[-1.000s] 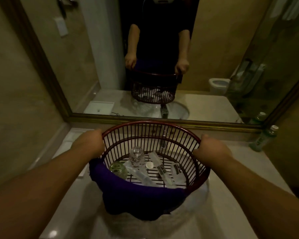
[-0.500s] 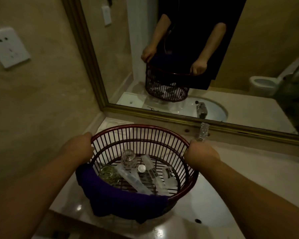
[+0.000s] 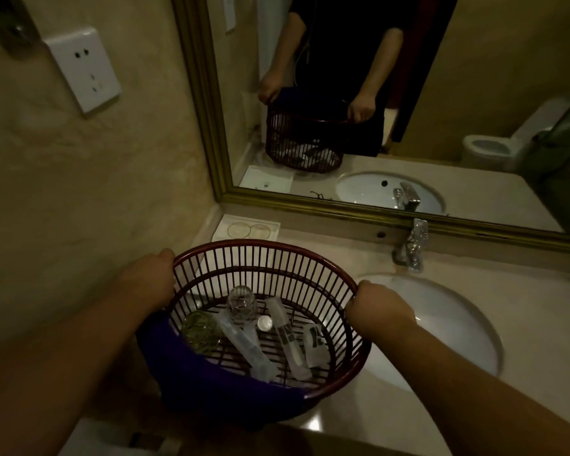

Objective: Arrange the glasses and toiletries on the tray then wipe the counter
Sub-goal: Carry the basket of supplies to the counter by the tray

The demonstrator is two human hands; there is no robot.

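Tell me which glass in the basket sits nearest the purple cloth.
The greenish glass at the near left of the basket, beside the purple cloth; the clear glass sits farther back, toward the middle.

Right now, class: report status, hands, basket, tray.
Left hand, right hand grip basket rim. Glasses, toiletries inside; cloth over near rim. Tray behind basket, by wall.

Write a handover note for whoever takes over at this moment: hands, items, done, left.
Left hand and right hand each grip the basket rim, over the counter left of the sink.
In the basket: two glasses, toiletry packets; a purple cloth hangs over its near rim.
The tray sits in the counter's back left corner, none of the items on it.
Done: nothing arranged. Left: set glasses and toiletries on the tray, wipe the counter.
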